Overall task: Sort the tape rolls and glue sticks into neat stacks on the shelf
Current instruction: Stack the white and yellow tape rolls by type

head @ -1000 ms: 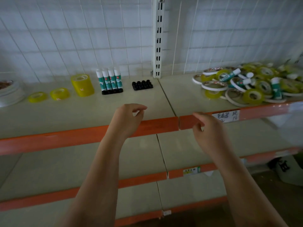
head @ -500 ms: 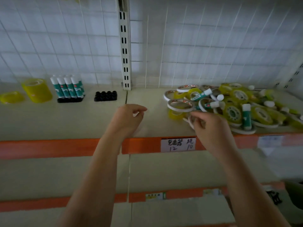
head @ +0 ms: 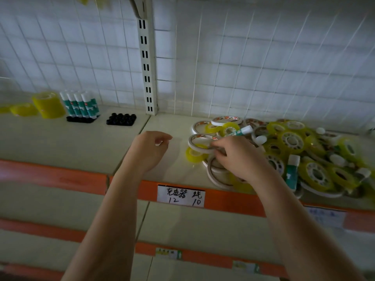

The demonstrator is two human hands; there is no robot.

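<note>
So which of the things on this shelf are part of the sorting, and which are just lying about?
Part of the job:
- mixed pile of tape rolls and glue sticks
- white tape roll at the right hand
- upright glue sticks
- yellow tape stack
- flat yellow roll

Just lying about:
- black holder, nothing in it
- handwritten price label
- left hand, holding nothing

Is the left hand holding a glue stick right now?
No, the left hand hovers empty over bare shelf, fingers loosely curled.

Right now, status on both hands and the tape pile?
Left hand empty, hovering over the shelf. Right hand closing on a white tape ring at the pile's edge; grip unconfirmed. Nothing in the way.
</note>
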